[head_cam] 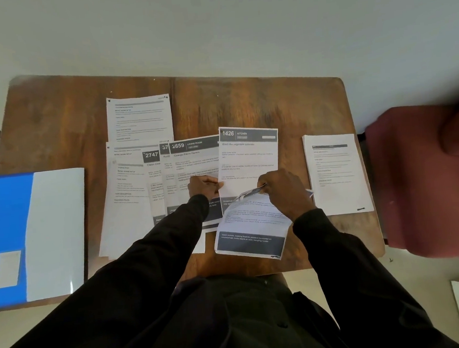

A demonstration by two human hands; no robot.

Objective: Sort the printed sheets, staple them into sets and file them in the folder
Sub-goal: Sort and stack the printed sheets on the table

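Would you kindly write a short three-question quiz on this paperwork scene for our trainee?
1. True or false: the folder lies at the table's left end.
2. Which room heads sheet 1426? A living room, B kitchen, C bathroom.
3. Which hand pinches the bent sheet's top edge?
Key: 1 true; 2 B; 3 the right hand.

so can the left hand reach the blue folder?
Probably yes: only flat sheets lie between the left hand and the folder, though it pinches the kitchen sheet and must let go first.
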